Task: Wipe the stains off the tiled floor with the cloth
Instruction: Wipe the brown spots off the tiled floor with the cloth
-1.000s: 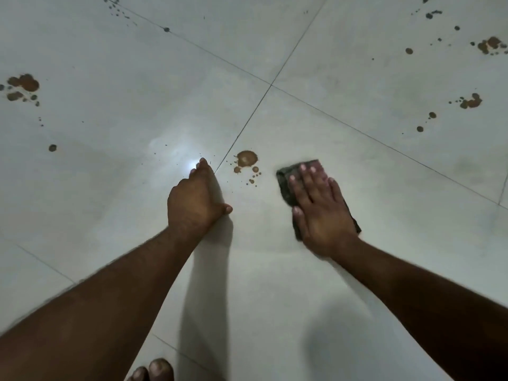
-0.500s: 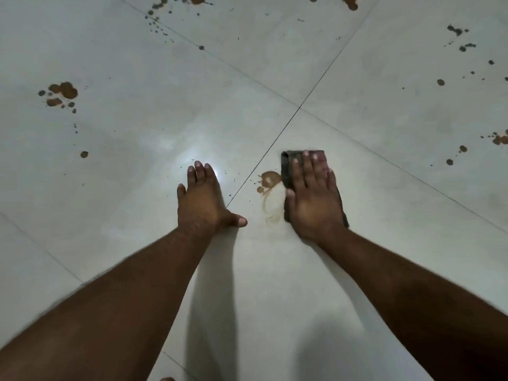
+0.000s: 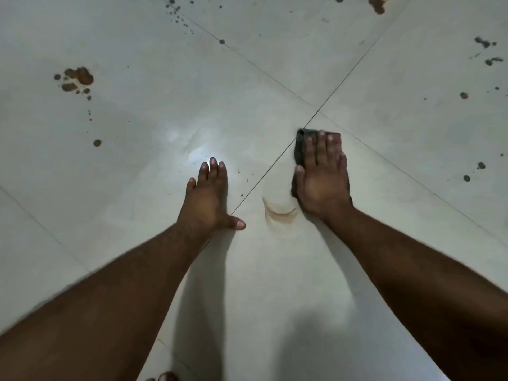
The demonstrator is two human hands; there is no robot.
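Your dark cloth [image 3: 301,145] lies flat on the pale tiled floor [image 3: 275,270], just this side of the point where four tiles meet, and most of it is covered by your right hand [image 3: 321,177]. That hand presses down on it with straight fingers [image 3: 320,149] laid side by side; only the cloth's far edge and left side show past them. Just left of your wrist, a thin brown curved smear [image 3: 280,211] marks the tile, touching the near edge of the cloth's patch.

Your left hand [image 3: 207,199] is flat on the neighbouring tile, fingers straight, thumb spread out to the right across the grout line [image 3: 264,174]; it holds nothing. A few tiny dark specks [image 3: 241,188] sit between the two hands along that line.

Farther out, a brown splotch cluster [image 3: 77,79] lies well off to your left, with a single round spot [image 3: 96,143] nearer. More spots [image 3: 479,165] dot the tile on your right, dark streaks [image 3: 486,50] lie at the far right, and a brown blot [image 3: 379,5] sits at the top edge. Your toes [image 3: 167,376] just show at the bottom edge.
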